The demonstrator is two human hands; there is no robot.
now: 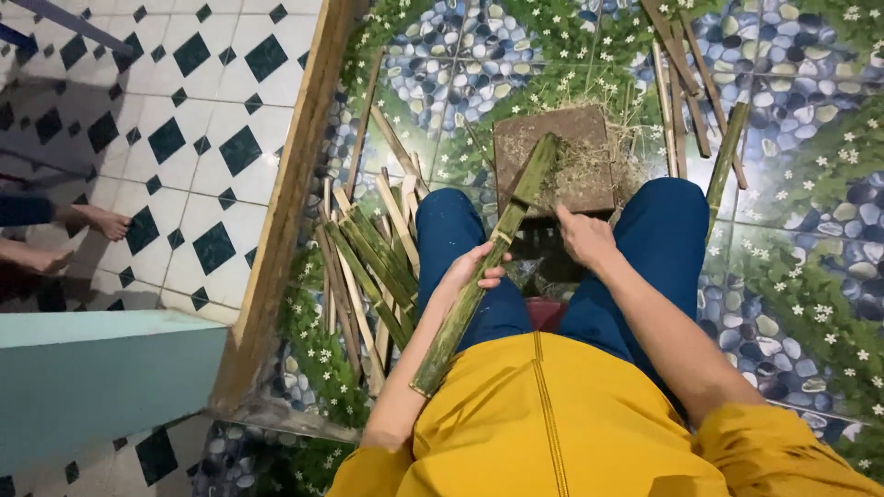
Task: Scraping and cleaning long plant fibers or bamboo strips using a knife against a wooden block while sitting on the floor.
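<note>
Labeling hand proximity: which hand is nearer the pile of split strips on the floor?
Left. The left hand grips the bamboo piece just beside the strip pile; the right hand sits farther away, by the wooden block.

Right hand [584,237]: fingers curl away from view, so whatever it grips cannot be told.
Bamboo strip [483,267]: middle hidden under the left hand [474,267].
Feet [87,221] (another person's): cut off by the left edge.
</note>
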